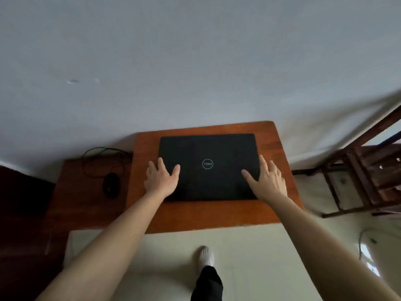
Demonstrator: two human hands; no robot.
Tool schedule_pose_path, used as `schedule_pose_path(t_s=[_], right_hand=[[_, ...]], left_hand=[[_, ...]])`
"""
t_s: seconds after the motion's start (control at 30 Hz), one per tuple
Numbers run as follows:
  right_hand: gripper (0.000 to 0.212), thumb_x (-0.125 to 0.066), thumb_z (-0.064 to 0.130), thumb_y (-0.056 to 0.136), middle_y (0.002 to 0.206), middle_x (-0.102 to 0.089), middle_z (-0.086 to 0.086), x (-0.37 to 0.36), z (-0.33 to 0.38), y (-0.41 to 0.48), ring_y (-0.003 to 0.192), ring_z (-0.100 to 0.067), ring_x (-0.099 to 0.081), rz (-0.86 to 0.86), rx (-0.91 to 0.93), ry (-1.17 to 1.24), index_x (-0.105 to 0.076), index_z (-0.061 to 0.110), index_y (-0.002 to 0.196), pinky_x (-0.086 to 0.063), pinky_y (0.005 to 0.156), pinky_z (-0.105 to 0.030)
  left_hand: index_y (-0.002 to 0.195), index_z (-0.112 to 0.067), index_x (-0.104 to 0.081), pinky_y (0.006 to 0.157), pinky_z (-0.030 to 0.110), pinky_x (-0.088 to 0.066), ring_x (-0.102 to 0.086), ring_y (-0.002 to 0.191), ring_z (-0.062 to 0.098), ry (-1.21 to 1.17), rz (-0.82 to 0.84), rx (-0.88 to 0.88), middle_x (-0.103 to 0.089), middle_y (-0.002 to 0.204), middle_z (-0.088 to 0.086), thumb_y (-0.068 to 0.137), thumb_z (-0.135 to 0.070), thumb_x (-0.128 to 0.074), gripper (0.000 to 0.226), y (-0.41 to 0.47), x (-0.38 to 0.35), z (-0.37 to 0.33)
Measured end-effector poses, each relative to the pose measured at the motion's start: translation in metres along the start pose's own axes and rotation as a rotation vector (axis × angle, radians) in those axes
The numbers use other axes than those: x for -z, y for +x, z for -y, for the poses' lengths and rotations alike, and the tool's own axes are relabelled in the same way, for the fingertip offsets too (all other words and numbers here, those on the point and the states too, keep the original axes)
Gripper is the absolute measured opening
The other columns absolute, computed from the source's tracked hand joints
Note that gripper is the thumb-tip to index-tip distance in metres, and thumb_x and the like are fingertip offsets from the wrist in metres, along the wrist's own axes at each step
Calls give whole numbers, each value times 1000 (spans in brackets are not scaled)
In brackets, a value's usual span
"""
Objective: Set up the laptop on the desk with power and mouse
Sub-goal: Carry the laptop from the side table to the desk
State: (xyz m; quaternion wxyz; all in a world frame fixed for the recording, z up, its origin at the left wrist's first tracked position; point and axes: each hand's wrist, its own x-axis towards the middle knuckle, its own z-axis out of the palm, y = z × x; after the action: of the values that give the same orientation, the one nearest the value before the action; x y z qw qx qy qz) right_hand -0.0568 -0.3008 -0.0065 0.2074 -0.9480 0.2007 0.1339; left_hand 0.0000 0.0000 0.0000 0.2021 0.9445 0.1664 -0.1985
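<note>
The closed laptop (207,167) lies flat on the orange-brown counter (217,216), logo reading away from me. My left hand (160,179) and right hand (265,181) rest open on its side edges, fingers spread; neither grip is closed on anything. I judge the step to be seating the laptop: I square it to the counter edges and keep the left side accessible, since the wired mouse (111,184) sits on the lower surface there. No power lead is identifiable.

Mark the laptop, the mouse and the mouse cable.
laptop (208,179): head view, closed lid below the logo.
mouse (111,185): head view, top of its body.
mouse cable (95,149): head view, loop against the wall.
</note>
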Motion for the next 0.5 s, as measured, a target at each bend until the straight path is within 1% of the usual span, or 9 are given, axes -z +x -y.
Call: schedule_pose_path(t_s=[0.07,0.13,0.2,0.27,0.37,0.5], right_hand=[[90,-35,82,83,161,-21,-12,-19,3,22,145,-36,-26,36,-112,65,-3,38,154,-30,112,-54],[91,-37,82,82,153,-33,-13,-28,5,22,136,-36,-37,13,-166,89,-4,37,154,-39,104,-51],[91,-38,81,82,146,-39,-13,-38,7,36,130,-35,-41,-29,-251,89,-6,35,154,-44,97,-49],[91,-40,80,82,145,-39,-13,-43,10,43,129,-36,-40,-57,-297,103,-11,32,154,-44,96,-50],[94,-42,80,80,144,-36,-14,-51,18,54,131,-37,-36,-66,-396,174,-17,25,153,-40,100,-53],[99,-46,83,76,140,-38,-16,-53,22,57,129,-37,-37,-51,-449,198,-24,21,150,-39,102,-52]], left_hand=[[157,-21,-6,115,57,-21,-9,150,34,-11,7,91,-5,164,14,91,-71,-33,87,32,-12,-1],[157,-18,-7,114,57,-22,-14,148,36,-67,-16,180,-11,163,15,90,-72,-34,90,39,-18,3],[156,-16,-7,114,57,-23,-18,146,37,-76,-39,217,-17,161,15,89,-73,-36,93,52,-32,-5],[156,-14,-7,113,57,-22,-19,145,38,-74,-82,222,-20,160,16,88,-74,-38,95,54,-42,-9],[155,-14,-8,112,58,-23,-21,143,39,-75,-132,244,-22,158,17,86,-73,-41,96,59,-53,-9],[152,-17,-15,108,56,-31,-28,139,38,-69,-155,255,-26,154,17,85,-71,-48,92,65,-52,-7]])
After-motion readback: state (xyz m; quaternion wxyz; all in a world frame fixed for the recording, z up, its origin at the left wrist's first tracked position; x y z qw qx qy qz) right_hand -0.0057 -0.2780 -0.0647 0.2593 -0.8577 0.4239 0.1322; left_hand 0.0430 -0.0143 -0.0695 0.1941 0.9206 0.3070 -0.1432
